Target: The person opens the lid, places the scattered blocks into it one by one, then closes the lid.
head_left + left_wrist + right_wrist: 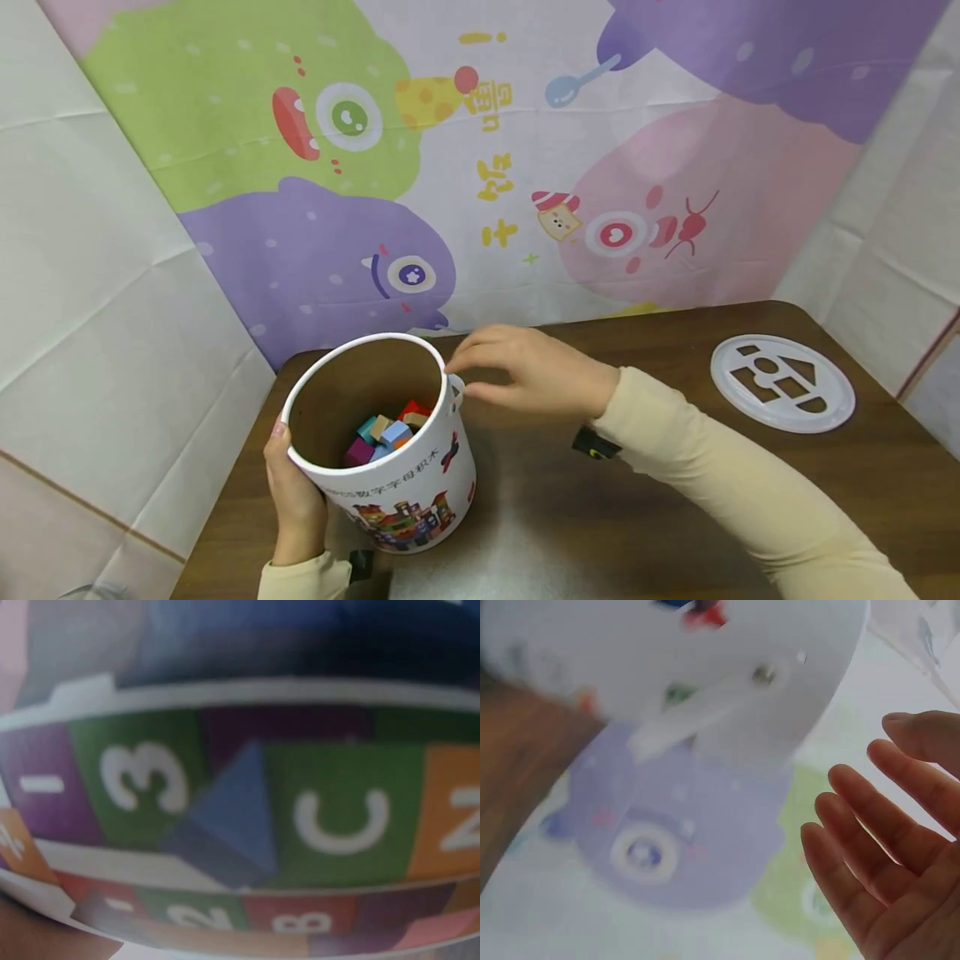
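A white bucket (431, 479) with printed pictures and lettering stands on the table before me, its mouth facing up toward the head camera. Several coloured toy blocks (394, 432) lie inside at the bottom. My left hand (296, 500) holds the bucket's left side, one fingertip near the rim and the other fingers hidden. Close to the bucket's right rim is my right hand (528, 372), beside the small white handle mount (456, 390). In the right wrist view its fingers (870, 832) are loosely spread, apart from the bucket and its white handle (694, 720). Printed letters and numbers fill the left wrist view.
A white lid (834, 383) with cut-out shapes lies at the right on the brown wooden table (637, 533). Behind the table hangs a cloth (510, 283) with cartoon monsters. Pale panels (90, 250) flank both sides.
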Demonstrator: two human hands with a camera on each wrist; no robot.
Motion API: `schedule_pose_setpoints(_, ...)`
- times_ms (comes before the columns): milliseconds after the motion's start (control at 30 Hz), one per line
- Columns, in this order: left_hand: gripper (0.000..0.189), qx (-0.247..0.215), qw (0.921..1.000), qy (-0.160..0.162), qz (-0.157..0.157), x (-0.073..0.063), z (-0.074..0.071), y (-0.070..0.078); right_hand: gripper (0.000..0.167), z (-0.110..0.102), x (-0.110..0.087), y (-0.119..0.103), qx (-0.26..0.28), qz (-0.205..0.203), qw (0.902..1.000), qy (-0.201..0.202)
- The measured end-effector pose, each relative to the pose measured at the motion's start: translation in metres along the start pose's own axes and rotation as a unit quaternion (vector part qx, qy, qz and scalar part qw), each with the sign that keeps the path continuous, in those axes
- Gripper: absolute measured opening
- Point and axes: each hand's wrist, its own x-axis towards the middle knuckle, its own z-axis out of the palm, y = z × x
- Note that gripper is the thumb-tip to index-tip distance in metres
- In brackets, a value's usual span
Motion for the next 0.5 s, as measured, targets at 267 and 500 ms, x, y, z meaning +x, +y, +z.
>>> schedule_pose_setpoints(267, 0.048, 0.001, 1.0000, -0.002, 0.004, 0.000, 0.001, 0.000, 0.034, -0.017, -0.103, 0.047, -0.067, 0.114, 0.9910, 0.020)
schedule_pose_setpoints(500, 0.048, -0.008, 0.9999, -0.005, 0.012, 0.000, 0.000, -0.001, 0.046, -0.014, -0.174, 0.084, -0.066, 0.272, 0.9601, -0.011)
